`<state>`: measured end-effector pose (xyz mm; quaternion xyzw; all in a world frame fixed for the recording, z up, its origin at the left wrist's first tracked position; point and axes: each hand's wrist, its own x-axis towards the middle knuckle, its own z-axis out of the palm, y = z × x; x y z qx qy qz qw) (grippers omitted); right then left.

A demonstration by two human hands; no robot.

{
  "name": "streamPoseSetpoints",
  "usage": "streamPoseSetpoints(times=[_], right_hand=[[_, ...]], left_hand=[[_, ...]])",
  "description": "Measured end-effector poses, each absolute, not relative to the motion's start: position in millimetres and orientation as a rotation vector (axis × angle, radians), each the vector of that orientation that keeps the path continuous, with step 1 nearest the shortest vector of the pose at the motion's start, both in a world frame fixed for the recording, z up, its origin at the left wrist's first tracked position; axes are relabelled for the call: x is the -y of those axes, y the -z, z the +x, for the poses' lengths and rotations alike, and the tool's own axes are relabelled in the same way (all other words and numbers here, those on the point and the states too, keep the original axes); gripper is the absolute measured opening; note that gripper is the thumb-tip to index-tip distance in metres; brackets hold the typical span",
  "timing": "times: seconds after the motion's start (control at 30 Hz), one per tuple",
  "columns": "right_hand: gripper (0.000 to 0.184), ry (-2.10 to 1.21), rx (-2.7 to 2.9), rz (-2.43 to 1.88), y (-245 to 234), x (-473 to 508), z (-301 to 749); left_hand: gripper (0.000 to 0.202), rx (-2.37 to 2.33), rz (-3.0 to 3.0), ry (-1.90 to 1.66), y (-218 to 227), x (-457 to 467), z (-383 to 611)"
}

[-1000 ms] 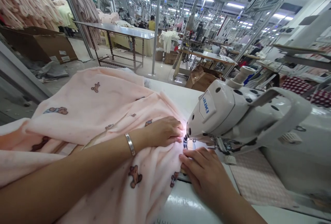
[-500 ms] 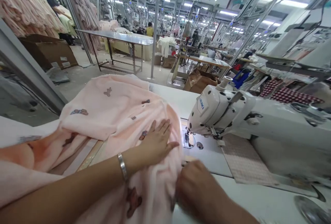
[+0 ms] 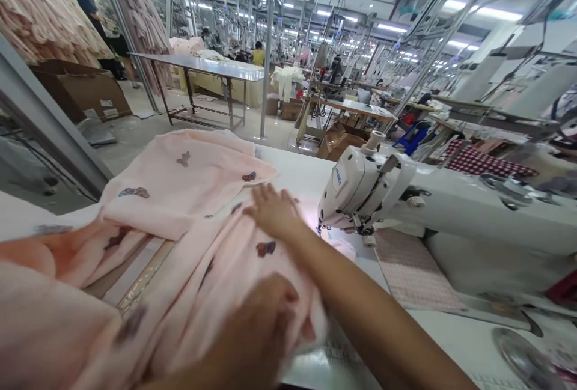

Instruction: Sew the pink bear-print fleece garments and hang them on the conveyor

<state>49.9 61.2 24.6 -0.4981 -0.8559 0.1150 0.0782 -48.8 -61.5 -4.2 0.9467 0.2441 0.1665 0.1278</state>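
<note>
Pink fleece bear-print fabric [image 3: 193, 210] heaped on the white counter [image 3: 451, 342], left of the needle.
Near, the blurred left hand [image 3: 256, 330] bunches it; farther, the right hand [image 3: 273, 210] presses flat, fingers spread, beside the white sewing machine [image 3: 360, 188].

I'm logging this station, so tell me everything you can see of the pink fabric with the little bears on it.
The pink fabric looks soft and fleecy, pale pink, printed with small brown bear figures. It lies bunched in loose folds on the white table, left of the white sewing machine, one edge reaching toward the needle area. The right hand rests flat on it near the machine; the blurred left hand presses its near edge. More of it spills off to the lower left.
</note>
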Motion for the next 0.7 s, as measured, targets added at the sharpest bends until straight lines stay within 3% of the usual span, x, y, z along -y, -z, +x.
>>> streamPoseSetpoints(times=[0.1, 0.2, 0.23, 0.27, 0.37, 0.5, 0.7], right_hand=[[0.046, -0.292, 2.483, -1.512, -28.3, -42.9, 63.6], [0.062, -0.345, 2.658, -1.268, -27.2, 27.0, 93.3], [0.058, -0.357, 2.712, -1.217, -25.5, 53.2, 109.8], [0.053, -0.316, 2.757, -1.234, -24.1, 77.3, 128.8], [0.062, -0.09, 2.782, -1.216, -25.6, 123.6, 184.7], [0.029, -0.092, 2.521, -1.267, -37.2, 122.9, 202.5], [0.023, -0.105, 2.551, -1.438, -26.2, 90.9, 171.7]], left_hand=[[0.045, -1.006, 2.835, -0.488, 1.3, 25.5, -76.2], [0.054, -1.008, 3.004, -0.324, 4.7, -12.2, -122.2], [0.056, -1.022, 3.04, -0.297, 6.1, -19.3, -138.4], [0.059, -1.053, 3.066, -0.278, 6.6, -22.4, -152.2], [0.067, -1.113, 3.107, -0.259, -4.4, -10.1, -162.6], [0.029, -1.096, 2.932, -0.191, -39.3, 18.6, -92.2], [0.015, -0.972, 2.792, -0.031, -50.3, 9.1, -2.9]])
